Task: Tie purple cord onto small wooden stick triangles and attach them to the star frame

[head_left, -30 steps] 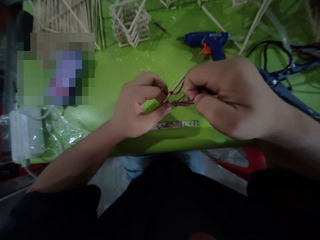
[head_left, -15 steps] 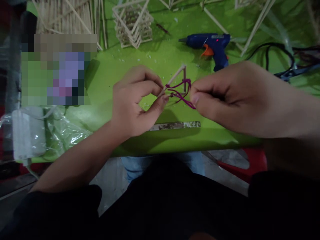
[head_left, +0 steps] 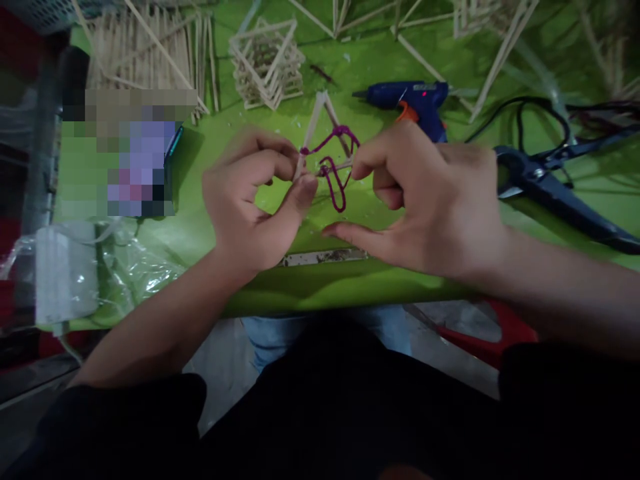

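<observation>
A small triangular frame of thin wooden sticks [head_left: 313, 123] stands between my hands, one corner pinched by the thumb and fingers of my left hand [head_left: 255, 200]. Purple cord [head_left: 327, 138] is tied on its sticks, and a loose loop of it hangs down inside the triangle. My right hand [head_left: 425, 200] is beside the frame's right side, thumb spread well away from the bent forefinger. Its fingertip is close to the cord and the stick; whether it touches them I cannot tell. Below the frame lies a flat, stained metal strip [head_left: 325, 257], partly covered by my hands.
A blue glue gun [head_left: 410, 97] lies beyond my right hand, dark-handled scissors [head_left: 560, 193] to its right. A stacked stick lattice [head_left: 267, 63] and a bundle of sticks [head_left: 140, 47] are at the back. At left are a white adapter box [head_left: 67, 273] and clear plastic wrap [head_left: 145, 267].
My right hand has opened, let go of the purple cord and moved left. The cord, pulled out to the right before, now hangs in a loop. The frame has turned and shifted left with my left hand.
</observation>
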Demonstrator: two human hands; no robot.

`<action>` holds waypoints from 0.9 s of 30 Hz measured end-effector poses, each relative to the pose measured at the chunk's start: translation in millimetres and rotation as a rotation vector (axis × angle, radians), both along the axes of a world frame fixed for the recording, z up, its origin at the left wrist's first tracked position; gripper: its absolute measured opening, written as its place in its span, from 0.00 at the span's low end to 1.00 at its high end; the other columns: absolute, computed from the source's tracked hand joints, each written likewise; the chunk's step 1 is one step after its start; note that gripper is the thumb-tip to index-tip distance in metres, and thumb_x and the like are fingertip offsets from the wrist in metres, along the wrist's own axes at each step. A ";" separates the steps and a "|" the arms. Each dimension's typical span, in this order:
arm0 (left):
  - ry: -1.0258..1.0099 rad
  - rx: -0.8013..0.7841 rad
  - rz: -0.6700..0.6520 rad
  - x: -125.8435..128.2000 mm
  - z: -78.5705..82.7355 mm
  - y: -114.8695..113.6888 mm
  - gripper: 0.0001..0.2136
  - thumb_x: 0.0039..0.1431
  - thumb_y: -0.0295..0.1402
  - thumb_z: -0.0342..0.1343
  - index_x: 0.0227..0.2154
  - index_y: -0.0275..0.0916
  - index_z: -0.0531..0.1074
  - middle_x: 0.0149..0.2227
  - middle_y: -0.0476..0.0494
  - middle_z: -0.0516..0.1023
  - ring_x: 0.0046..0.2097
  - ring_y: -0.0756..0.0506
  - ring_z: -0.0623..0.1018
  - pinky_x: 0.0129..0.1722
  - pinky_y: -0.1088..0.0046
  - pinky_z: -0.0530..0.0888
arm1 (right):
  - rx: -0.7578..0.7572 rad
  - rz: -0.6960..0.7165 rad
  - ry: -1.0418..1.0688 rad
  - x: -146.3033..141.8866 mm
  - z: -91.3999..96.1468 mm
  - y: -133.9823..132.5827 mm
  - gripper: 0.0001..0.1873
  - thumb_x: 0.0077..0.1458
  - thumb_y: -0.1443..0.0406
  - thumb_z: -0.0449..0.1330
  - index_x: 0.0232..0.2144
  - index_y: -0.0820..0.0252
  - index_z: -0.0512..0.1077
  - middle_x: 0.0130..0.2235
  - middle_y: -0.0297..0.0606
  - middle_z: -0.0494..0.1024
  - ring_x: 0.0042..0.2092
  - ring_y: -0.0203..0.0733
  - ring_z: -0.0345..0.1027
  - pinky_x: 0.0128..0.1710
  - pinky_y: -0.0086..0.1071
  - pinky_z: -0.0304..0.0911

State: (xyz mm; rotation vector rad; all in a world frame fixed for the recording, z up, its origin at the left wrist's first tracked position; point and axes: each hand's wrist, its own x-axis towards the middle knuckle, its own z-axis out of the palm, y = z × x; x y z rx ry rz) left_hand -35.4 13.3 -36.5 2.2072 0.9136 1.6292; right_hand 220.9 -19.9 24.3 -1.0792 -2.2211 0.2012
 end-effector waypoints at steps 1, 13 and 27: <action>0.002 0.019 0.021 1.1 2.6 -1.2 0.19 0.74 0.52 0.74 0.38 0.44 0.78 0.42 0.48 0.81 0.46 0.44 0.80 0.43 0.55 0.77 | 0.053 -0.015 -0.018 -1.1 -3.2 -0.2 0.25 0.61 0.45 0.76 0.48 0.54 0.78 0.31 0.32 0.76 0.29 0.41 0.63 0.33 0.40 0.53; 0.022 -0.024 0.111 4.1 8.8 -5.9 0.18 0.77 0.47 0.72 0.34 0.44 0.75 0.41 0.49 0.82 0.46 0.43 0.80 0.46 0.52 0.79 | 0.339 0.081 -0.144 4.0 -11.7 3.3 0.11 0.76 0.61 0.60 0.39 0.49 0.80 0.38 0.38 0.81 0.34 0.45 0.64 0.39 0.45 0.54; -0.003 0.033 0.181 4.5 16.9 -3.4 0.20 0.80 0.48 0.68 0.34 0.41 0.75 0.35 0.52 0.81 0.41 0.49 0.80 0.36 0.57 0.73 | 0.203 -0.013 -0.086 -9.8 -23.3 -0.6 0.26 0.73 0.38 0.64 0.45 0.52 0.79 0.42 0.44 0.84 0.38 0.49 0.73 0.41 0.44 0.60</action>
